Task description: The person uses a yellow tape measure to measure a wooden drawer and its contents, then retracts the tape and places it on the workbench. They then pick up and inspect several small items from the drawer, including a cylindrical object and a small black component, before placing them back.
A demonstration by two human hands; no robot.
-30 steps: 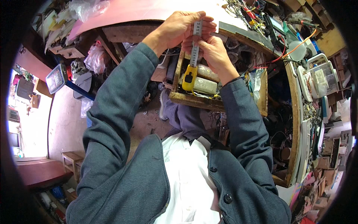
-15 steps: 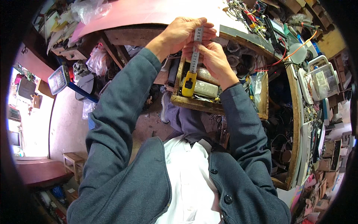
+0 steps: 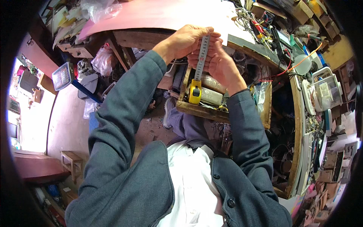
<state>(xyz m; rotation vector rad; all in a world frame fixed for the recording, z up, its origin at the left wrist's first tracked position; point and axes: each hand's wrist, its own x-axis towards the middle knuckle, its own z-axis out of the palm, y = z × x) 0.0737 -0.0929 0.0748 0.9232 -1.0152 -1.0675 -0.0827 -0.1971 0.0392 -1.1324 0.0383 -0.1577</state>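
A yellow and black tape measure (image 3: pixel 195 92) hangs above an open wooden drawer, its metal blade (image 3: pixel 202 56) drawn out and running up between my hands. My left hand (image 3: pixel 181 42) is closed on the blade's upper end, thumb over it and fingers behind. My right hand (image 3: pixel 225 70) is beside the blade, palm turned toward it and fingers apart. Some of its fingers reach behind the blade, and its thumb stands off it. Beneath the case lie pale cylindrical things (image 3: pixel 211 96) in the wooden drawer (image 3: pixel 204 110).
A pink-topped workbench (image 3: pixel 151 17) spans the far side. Tangled wires and tools (image 3: pixel 261 28) crowd its right end. On the right, a clear plastic box (image 3: pixel 327 90) stands among clutter. A small device with a screen (image 3: pixel 62 76) is at left, and a wooden stool (image 3: pixel 71 160) stands on the floor.
My right thumb has come off the blade and that hand has opened. Both hands and the tape measure sit slightly lower and further right in the picture, as the view has shifted.
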